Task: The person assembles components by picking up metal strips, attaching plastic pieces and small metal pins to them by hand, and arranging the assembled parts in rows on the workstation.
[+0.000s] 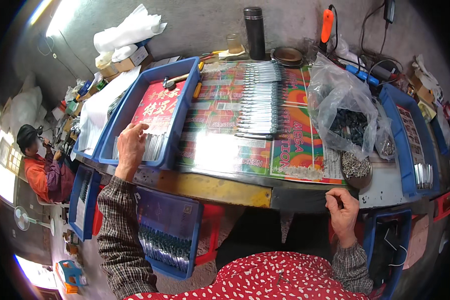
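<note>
My left hand [130,149] is over the near end of a blue tray [177,117], its fingers curled. Whatever they may hold is hidden. Beside it in that tray, slim silvery rods [155,146] lie packed together, with a red printed sheet [155,107] beyond them. My right hand [343,214] is at the table's front edge, thumb and fingers closed together. I cannot make out anything between them. In the middle of the table, several slender pen-like pieces [260,102] lie side by side in a long row. A round dish of small metal parts [356,167] stands beyond my right hand.
A clear plastic bag of dark parts [347,125] sits at the right, near another blue tray [410,150]. At the back stand a black flask [254,34] and dark plates [286,56]. Below the table's left side is a filled blue crate [167,235]. Another person [45,170] sits far left.
</note>
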Demonstrator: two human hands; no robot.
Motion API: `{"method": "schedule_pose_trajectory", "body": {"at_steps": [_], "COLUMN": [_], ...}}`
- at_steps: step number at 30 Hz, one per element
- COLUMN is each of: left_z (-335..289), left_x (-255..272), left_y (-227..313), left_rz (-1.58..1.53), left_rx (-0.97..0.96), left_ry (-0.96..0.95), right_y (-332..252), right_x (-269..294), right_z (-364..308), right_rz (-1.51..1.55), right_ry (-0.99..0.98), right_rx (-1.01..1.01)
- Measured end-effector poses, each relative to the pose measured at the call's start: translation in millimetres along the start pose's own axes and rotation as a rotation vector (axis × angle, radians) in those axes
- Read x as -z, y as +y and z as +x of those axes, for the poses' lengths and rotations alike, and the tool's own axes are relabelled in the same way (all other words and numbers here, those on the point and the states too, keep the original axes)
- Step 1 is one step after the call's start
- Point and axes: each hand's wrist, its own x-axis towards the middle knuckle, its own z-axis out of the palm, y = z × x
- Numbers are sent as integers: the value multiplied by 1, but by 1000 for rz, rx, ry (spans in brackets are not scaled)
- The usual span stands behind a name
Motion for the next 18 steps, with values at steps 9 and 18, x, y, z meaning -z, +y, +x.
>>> {"method": "schedule_pose_trajectory", "body": {"at_steps": [9,18], "left_z": [-2,3], "left_x": [-8,-16], "left_y": [-15,-19], "left_rz": [110,106], "left_rx": [153,35], "left_ry": [-232,-210], "right_y": [-2,-15], "right_x": [-3,11], "right_z": [-1,-5], "right_rz": [-31,57], "right_ry": [9,-2], "right_rx": [-26,-145]}}
